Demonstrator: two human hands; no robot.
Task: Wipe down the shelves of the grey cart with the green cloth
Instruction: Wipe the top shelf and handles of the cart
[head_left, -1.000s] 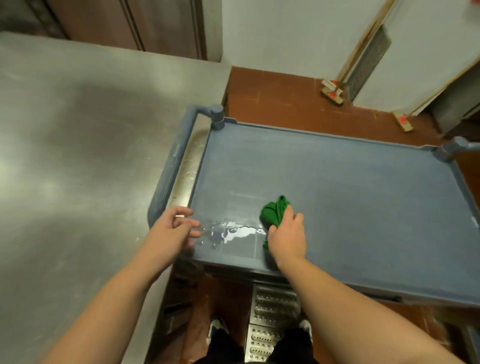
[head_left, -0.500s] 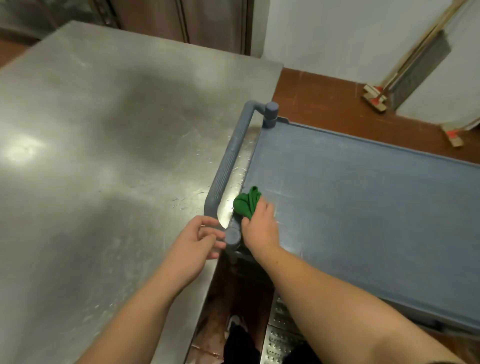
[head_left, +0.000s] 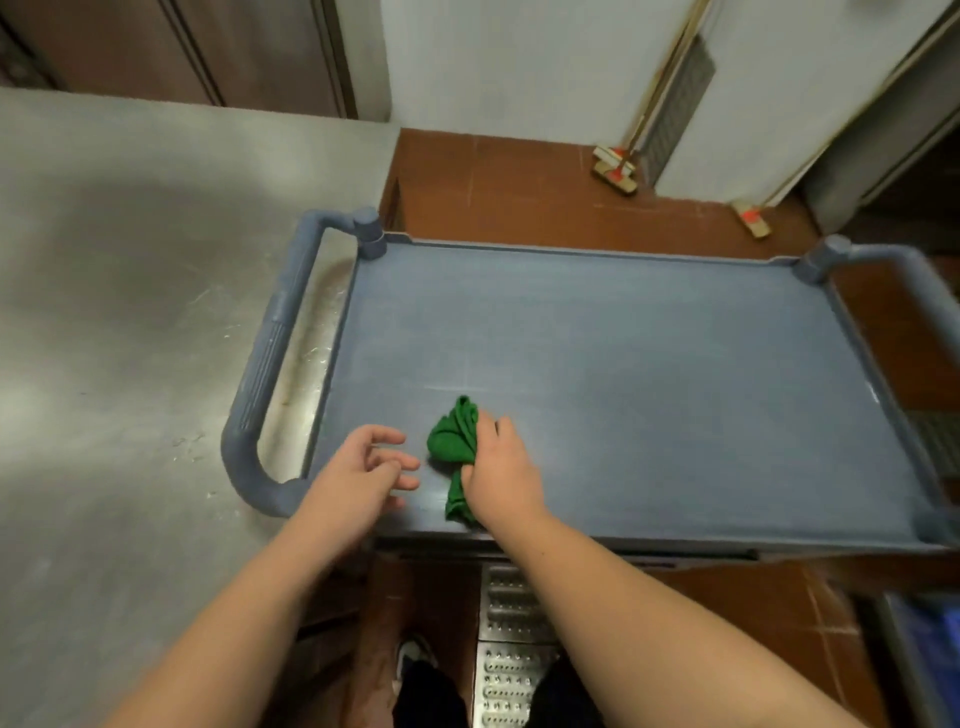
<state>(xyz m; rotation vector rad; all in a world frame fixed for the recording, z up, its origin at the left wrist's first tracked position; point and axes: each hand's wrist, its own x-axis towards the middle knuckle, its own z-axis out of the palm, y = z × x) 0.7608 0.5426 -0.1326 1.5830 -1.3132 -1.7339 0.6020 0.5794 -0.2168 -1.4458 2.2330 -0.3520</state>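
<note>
The grey cart's top shelf (head_left: 649, 364) fills the middle of the view, with a looped handle (head_left: 265, 374) at its left end and another handle (head_left: 883, 260) at the far right. A bunched green cloth (head_left: 451, 441) lies on the shelf near its front left. My right hand (head_left: 501, 478) presses on the cloth and grips it, covering its right part. My left hand (head_left: 363, 473) hovers just left of the cloth over the front left corner, fingers spread and holding nothing. Lower shelves are hidden.
A steel table (head_left: 114, 338) stands against the cart's left side. Brooms (head_left: 615, 171) lean on the white wall behind, on a red tile floor (head_left: 519, 192). A metal floor grate (head_left: 509, 649) lies below the cart's front edge, by my feet.
My right hand has slid the cloth from the shelf's left edge by the handle back toward the right. My left hand has left the handle corner and now hovers over the shelf.
</note>
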